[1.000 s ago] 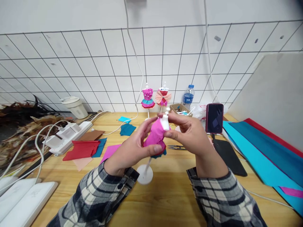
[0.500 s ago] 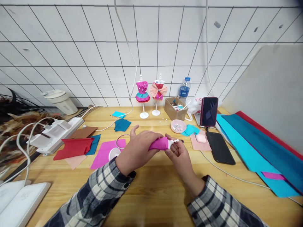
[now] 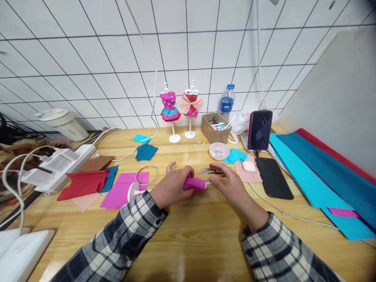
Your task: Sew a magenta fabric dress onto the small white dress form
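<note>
My left hand (image 3: 174,185) is wrapped round a small white dress form (image 3: 208,184) covered in magenta fabric (image 3: 194,183). The form lies tilted on its side, its round white base (image 3: 133,192) showing beyond my left wrist. My right hand (image 3: 230,184) is open, thumb and fingers apart, just right of the form's neck end. Small thread snips (image 3: 206,171) lie on the table with their blades pointing left. My right fingers hover over or touch the handle; I cannot tell which.
Two dressed mini forms (image 3: 169,107) stand near the tiled wall. A cardboard box (image 3: 213,135), a water bottle (image 3: 227,102) and a pink bowl of beads (image 3: 219,151) are right of them. Phones (image 3: 274,178) and fabric (image 3: 311,172) lie right; red cloth (image 3: 84,184) and a power strip (image 3: 63,168) left.
My right hand has let go of the form's neck end and opened, moving right toward the snips. The form has turned in my left hand. The view has shifted slightly.
</note>
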Demonstrator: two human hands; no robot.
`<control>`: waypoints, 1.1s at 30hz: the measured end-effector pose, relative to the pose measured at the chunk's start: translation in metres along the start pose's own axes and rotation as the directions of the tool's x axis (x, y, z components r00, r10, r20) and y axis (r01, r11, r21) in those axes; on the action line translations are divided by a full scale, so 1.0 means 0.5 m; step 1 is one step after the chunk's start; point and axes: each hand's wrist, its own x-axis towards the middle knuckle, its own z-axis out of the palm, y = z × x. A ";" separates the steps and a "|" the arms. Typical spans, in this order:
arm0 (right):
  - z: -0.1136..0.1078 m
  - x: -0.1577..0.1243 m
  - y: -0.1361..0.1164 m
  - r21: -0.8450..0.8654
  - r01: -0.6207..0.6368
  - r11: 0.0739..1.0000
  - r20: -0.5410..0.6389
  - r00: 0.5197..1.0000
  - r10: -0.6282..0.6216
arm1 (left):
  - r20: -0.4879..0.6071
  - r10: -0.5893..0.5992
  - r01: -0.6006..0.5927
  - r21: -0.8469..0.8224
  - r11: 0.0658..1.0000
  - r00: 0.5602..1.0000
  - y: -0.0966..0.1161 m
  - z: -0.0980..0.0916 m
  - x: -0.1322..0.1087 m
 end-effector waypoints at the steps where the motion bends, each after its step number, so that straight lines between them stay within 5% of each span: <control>1: 0.004 -0.003 -0.003 -0.062 0.049 0.997 0.031 0.998 -0.047 | 0.003 -0.001 0.001 -0.013 1.000 1.000 -0.001 0.002 0.001; 5: 0.029 -0.017 -0.017 -0.180 0.222 0.958 0.159 0.968 -0.195 | -0.008 0.035 -0.035 -0.006 0.999 0.999 -0.005 0.011 -0.004; 12: 0.041 -0.021 -0.019 -0.223 0.232 0.947 0.173 0.965 -0.196 | -0.104 0.084 -0.075 0.081 0.994 0.991 0.000 0.022 -0.022; 16: -0.010 -0.007 -0.015 -0.256 0.243 0.936 0.161 0.965 -0.207 | -0.114 0.078 -0.065 0.109 0.992 0.990 0.000 0.023 -0.026; 20: -0.120 0.000 0.032 -0.454 0.084 0.887 0.076 0.996 -0.055 | -0.166 0.090 -0.069 0.130 0.989 0.982 -0.005 0.032 -0.024; 23: -0.171 -0.004 0.078 -0.553 0.072 0.830 0.131 0.991 0.001 | -0.259 0.104 -0.058 0.177 0.983 0.960 -0.007 0.036 -0.022; 33: -0.131 -0.001 0.093 -0.719 0.130 0.683 0.143 0.989 -0.037 | -0.255 0.107 -0.057 0.196 0.979 0.961 0.000 0.032 -0.023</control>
